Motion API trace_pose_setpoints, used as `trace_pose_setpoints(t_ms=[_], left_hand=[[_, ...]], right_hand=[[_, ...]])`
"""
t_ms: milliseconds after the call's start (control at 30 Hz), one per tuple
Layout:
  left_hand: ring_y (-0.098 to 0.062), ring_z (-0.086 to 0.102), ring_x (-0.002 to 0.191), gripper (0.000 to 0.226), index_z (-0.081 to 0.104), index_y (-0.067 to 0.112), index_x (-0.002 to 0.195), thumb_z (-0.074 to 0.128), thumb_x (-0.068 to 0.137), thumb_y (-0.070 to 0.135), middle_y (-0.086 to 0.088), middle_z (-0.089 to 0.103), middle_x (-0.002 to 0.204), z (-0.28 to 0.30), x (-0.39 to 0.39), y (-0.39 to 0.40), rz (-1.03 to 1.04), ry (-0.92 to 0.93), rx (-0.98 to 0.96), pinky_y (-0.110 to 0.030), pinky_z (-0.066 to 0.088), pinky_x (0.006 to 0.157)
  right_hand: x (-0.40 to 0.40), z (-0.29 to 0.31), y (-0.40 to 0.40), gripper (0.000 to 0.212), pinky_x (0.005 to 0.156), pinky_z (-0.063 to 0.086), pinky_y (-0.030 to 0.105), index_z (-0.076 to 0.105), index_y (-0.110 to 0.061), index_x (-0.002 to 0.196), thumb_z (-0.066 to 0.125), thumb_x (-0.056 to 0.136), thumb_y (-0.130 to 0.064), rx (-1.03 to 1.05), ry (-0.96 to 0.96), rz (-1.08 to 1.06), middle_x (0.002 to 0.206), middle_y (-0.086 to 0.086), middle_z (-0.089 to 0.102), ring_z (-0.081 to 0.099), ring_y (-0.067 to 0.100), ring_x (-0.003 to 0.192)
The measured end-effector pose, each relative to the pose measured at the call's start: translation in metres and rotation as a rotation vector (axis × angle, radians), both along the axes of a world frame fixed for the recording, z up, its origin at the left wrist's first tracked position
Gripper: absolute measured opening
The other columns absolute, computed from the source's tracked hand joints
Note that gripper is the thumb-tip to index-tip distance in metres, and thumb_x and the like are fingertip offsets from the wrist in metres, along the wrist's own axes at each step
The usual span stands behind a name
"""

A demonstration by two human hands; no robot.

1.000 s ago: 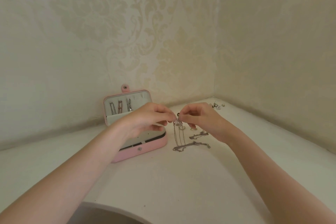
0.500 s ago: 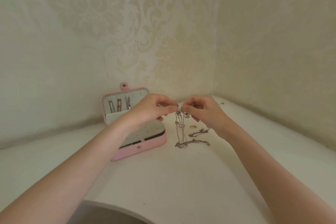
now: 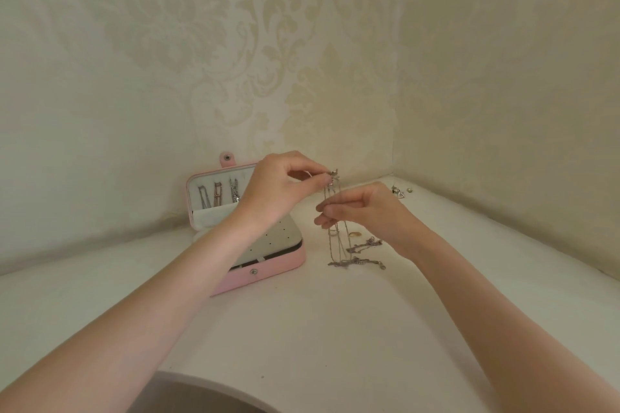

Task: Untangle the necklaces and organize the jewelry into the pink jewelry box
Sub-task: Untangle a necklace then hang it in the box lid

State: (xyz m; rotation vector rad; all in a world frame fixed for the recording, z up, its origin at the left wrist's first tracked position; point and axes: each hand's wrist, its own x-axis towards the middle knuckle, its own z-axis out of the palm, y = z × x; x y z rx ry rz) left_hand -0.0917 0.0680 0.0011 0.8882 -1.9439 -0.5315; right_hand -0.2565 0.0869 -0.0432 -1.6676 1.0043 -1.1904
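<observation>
Chains dangling from left hand pinch, right hand pinching lower, pink jewelry box open beside, ring and loose bracelets behind.

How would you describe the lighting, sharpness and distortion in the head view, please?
Head view: soft, even light, no glare, only faint shadows on the table; wide-angle bend curves the table edge and wall corner; the chains between the left hand and right hand are too fine to resolve link by link.
</observation>
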Motion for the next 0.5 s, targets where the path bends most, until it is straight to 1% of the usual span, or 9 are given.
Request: trace_pose_setpoints(t_ms=[67, 133, 200, 267, 300, 333, 400, 433, 500], left_hand=[[0.006, 0.057, 0.060, 0.011, 0.070, 0.027, 0.078, 0.071, 0.080, 0.016, 0.015, 0.067, 0.076, 0.001, 0.004, -0.002, 0.022, 0.084, 0.072, -0.009, 0.045, 0.064], [0.007, 0.057, 0.058, 0.013, 0.070, 0.029, 0.077, 0.070, 0.080, 0.016, 0.019, 0.068, 0.068, 0.005, 0.009, -0.004, 0.034, 0.103, 0.105, -0.010, 0.046, 0.059], [0.007, 0.060, 0.063, 0.016, 0.069, 0.030, 0.076, 0.070, 0.081, 0.015, 0.020, 0.068, 0.065, 0.011, 0.011, -0.003, 0.002, 0.024, 0.126, -0.010, 0.046, 0.058], [0.006, 0.062, 0.064, 0.015, 0.070, 0.027, 0.077, 0.068, 0.082, 0.013, 0.017, 0.069, 0.065, 0.015, 0.009, -0.002, -0.040, -0.028, 0.151, -0.009, 0.044, 0.057], [0.005, 0.062, 0.063, 0.014, 0.071, 0.023, 0.078, 0.067, 0.083, 0.011, 0.015, 0.069, 0.066, 0.018, 0.008, -0.003, -0.043, -0.015, 0.154, -0.010, 0.044, 0.056], [0.003, 0.063, 0.062, 0.012, 0.070, 0.019, 0.079, 0.066, 0.084, 0.010, 0.012, 0.069, 0.068, 0.021, 0.008, -0.003, -0.040, 0.033, 0.165, -0.011, 0.045, 0.055], [-0.002, 0.065, 0.062, 0.010, 0.067, 0.011, 0.083, 0.060, 0.089, 0.008, 0.002, 0.070, 0.075, 0.033, 0.012, -0.007, -0.026, 0.228, 0.228, -0.013, 0.047, 0.054], [-0.005, 0.067, 0.063, 0.010, 0.063, 0.008, 0.086, 0.055, 0.092, 0.008, -0.002, 0.070, 0.077, 0.040, 0.016, -0.009, -0.020, 0.352, 0.285, -0.014, 0.048, 0.054], [-0.011, 0.070, 0.066, 0.011, 0.055, 0.004, 0.091, 0.047, 0.096, 0.009, -0.007, 0.072, 0.077, 0.052, 0.027, -0.015, -0.020, 0.576, 0.415, -0.016, 0.050, 0.054]], right_hand=[[-0.001, -0.002, 0.001, 0.016, 0.069, 0.045, 0.006, 0.070, 0.001, 0.099, 0.065, 0.085, -0.005, 0.061, 0.115, 0.009, 0.080, 0.004, 0.074, 0.068, 0.009, 0.073], [-0.002, -0.002, 0.001, 0.023, 0.074, 0.044, 0.008, 0.070, -0.008, 0.105, 0.069, 0.083, -0.012, 0.105, 0.185, -0.012, 0.091, 0.004, 0.074, 0.068, 0.010, 0.087], [0.001, 0.003, -0.002, 0.032, 0.086, 0.044, 0.016, 0.064, -0.015, 0.116, 0.067, 0.084, -0.020, 0.093, 0.097, -0.002, 0.104, 0.000, 0.072, 0.065, 0.006, 0.101], [0.006, 0.014, -0.004, 0.032, 0.091, 0.048, 0.021, 0.060, -0.011, 0.120, 0.058, 0.090, -0.020, 0.066, -0.073, 0.083, 0.108, 0.001, 0.070, 0.063, 0.008, 0.105], [0.010, 0.020, -0.005, 0.029, 0.089, 0.050, 0.021, 0.060, -0.007, 0.118, 0.053, 0.093, -0.019, 0.074, -0.141, 0.128, 0.102, 0.003, 0.071, 0.065, 0.011, 0.101], [0.014, 0.024, -0.006, 0.027, 0.083, 0.051, 0.021, 0.061, -0.004, 0.115, 0.050, 0.095, -0.019, 0.102, -0.195, 0.155, 0.091, 0.004, 0.070, 0.066, 0.015, 0.092], [0.022, 0.033, -0.010, 0.024, 0.064, 0.050, 0.021, 0.062, -0.001, 0.106, 0.046, 0.098, -0.017, 0.161, -0.247, 0.154, 0.067, 0.001, 0.058, 0.057, 0.015, 0.065], [0.025, 0.037, -0.013, 0.023, 0.055, 0.043, 0.019, 0.062, -0.001, 0.102, 0.044, 0.098, -0.015, 0.170, -0.244, 0.134, 0.061, -0.002, 0.050, 0.047, 0.012, 0.056], [0.032, 0.042, -0.019, 0.023, 0.045, 0.028, 0.018, 0.065, -0.003, 0.097, 0.044, 0.099, -0.014, 0.151, -0.201, 0.089, 0.056, -0.005, 0.041, 0.031, 0.008, 0.049]])
